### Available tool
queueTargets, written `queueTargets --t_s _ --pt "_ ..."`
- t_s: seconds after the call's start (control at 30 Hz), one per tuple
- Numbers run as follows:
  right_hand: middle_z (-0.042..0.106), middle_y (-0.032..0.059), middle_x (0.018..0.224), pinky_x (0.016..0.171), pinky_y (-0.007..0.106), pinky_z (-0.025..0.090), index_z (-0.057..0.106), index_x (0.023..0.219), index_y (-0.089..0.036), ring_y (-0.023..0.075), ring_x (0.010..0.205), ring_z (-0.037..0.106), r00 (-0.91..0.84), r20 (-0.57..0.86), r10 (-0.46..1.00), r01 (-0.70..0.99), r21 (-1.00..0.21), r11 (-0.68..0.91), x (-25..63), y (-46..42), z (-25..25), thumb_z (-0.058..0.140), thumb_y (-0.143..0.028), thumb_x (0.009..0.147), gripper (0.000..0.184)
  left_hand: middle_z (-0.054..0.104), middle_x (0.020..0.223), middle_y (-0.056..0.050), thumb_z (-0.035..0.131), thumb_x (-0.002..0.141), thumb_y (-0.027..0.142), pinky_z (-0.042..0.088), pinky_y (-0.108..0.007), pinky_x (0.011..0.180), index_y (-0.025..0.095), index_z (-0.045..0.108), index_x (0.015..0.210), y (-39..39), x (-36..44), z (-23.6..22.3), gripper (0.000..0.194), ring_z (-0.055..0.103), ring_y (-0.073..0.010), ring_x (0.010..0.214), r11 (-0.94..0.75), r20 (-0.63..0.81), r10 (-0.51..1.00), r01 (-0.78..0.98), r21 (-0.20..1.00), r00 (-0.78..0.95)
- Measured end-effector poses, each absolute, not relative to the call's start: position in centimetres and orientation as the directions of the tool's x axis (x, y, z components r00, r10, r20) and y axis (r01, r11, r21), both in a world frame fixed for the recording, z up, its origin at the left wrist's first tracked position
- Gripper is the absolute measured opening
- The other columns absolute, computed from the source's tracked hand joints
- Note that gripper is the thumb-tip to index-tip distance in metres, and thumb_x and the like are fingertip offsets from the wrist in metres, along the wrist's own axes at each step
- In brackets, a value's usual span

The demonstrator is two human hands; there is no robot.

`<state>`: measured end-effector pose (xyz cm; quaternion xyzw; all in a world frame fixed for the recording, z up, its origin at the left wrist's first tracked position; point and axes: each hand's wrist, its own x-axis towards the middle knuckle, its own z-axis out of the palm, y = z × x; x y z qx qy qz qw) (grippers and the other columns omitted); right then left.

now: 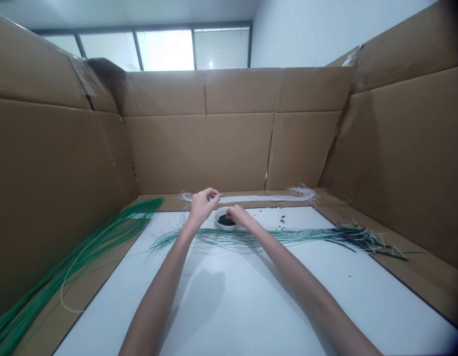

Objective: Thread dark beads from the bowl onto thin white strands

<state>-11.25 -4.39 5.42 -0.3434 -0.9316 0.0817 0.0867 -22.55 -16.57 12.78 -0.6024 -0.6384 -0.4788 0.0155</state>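
Observation:
My left hand [204,202] is raised just left of and beyond a small white bowl [217,223], its thumb and fingers pinched together. A thin pale tip seems to show at those fingertips, too small to name. Small black pieces [226,221], bead-like, lie inside the bowl. My right hand [237,215] reaches in over the bowl's right side with closed fingertips down at the black pieces. Whether it grips any of them is hidden. Under both forearms stretches a bundle of thin green strands [288,236] with dark ends at the right.
A thick bunch of green strands [91,247] lies along the left edge, a white strand curving over it. White strands [258,199] lie along the back. Loose black bits [282,219] are scattered right of the bowl. Cardboard walls [199,153] enclose the white board [229,306].

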Motion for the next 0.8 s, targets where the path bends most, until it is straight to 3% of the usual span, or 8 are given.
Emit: queueTargets --t_s 0.23,0.37,0.4,0.47,0.57,0.8 --pt "0.071 0.0079 0.078 0.067 0.022 0.043 0.073 0.078 -0.016 0.0197 0.078 0.064 -0.715 0.241 0.656 0.559 -0.367 0.744 -9.8 -4.7 7.2 0.060 -0.018 0.073 0.014 0.066 0.071 -0.002 0.052 0.076 0.030 0.038 -0.021 0.055 0.017 0.065 0.076 -16.7 -22.0 12.9 0.018 0.053 -0.0118 0.060 -0.179 0.581 0.766 0.778 0.603 -0.274" --pt "0.071 0.0067 0.088 0.070 0.021 0.046 0.068 0.098 -0.015 0.0138 0.075 0.064 -0.667 0.366 0.649 0.457 -0.487 0.744 -7.2 -5.6 10.5 0.049 -0.024 0.083 0.026 0.064 0.068 -0.001 0.052 0.076 0.031 0.038 -0.021 0.055 0.016 0.064 0.076 -17.2 -21.3 13.5 0.019 0.052 -0.0114 0.059 -0.187 0.593 0.757 0.780 0.598 -0.273" --pt "0.070 0.0065 0.090 0.070 0.021 0.047 0.067 0.101 -0.015 0.0129 0.074 0.064 -0.650 0.402 0.645 0.408 -0.531 0.743 -6.4 -6.0 11.5 0.048 -0.027 0.083 0.029 0.064 0.068 -0.001 0.052 0.077 0.031 0.038 -0.021 0.055 0.017 0.064 0.077 -17.5 -21.0 13.8 0.019 0.051 -0.0111 0.058 -0.198 0.603 0.751 0.779 0.595 -0.269" --pt "0.070 0.0078 0.089 0.068 0.025 0.050 0.068 0.096 -0.013 0.0134 0.069 0.064 -0.585 0.512 0.629 0.085 -0.733 0.675 -4.8 -7.0 13.1 0.056 -0.028 0.078 0.027 0.063 0.068 0.000 0.052 0.078 0.031 0.038 -0.020 0.057 0.017 0.064 0.077 -18.2 -20.2 14.5 0.019 0.051 -0.0102 0.058 -0.230 0.628 0.735 0.777 0.587 -0.257" --pt "0.070 0.0055 0.081 0.069 0.029 0.052 0.071 0.088 -0.016 0.0134 0.067 0.063 -0.535 0.589 0.606 -0.239 -0.793 0.560 -3.2 -8.6 14.8 0.065 -0.030 0.071 0.023 0.063 0.071 0.001 0.051 0.079 0.030 0.038 -0.020 0.058 0.017 0.063 0.077 -19.8 -18.7 15.6 0.018 0.049 -0.0091 0.058 -0.297 0.676 0.703 0.772 0.562 -0.222" --pt "0.069 0.0027 0.074 0.064 0.028 0.052 0.068 0.083 -0.018 0.0106 0.060 0.062 -0.546 0.610 0.574 -0.449 -0.792 0.414 -2.8 -10.4 15.8 0.070 -0.023 0.067 0.017 0.062 0.070 0.002 0.051 0.081 0.028 0.037 -0.019 0.056 0.018 0.062 0.080 -22.2 -16.6 16.9 0.015 0.045 -0.0075 0.054 -0.370 0.742 0.646 0.777 0.509 -0.179"
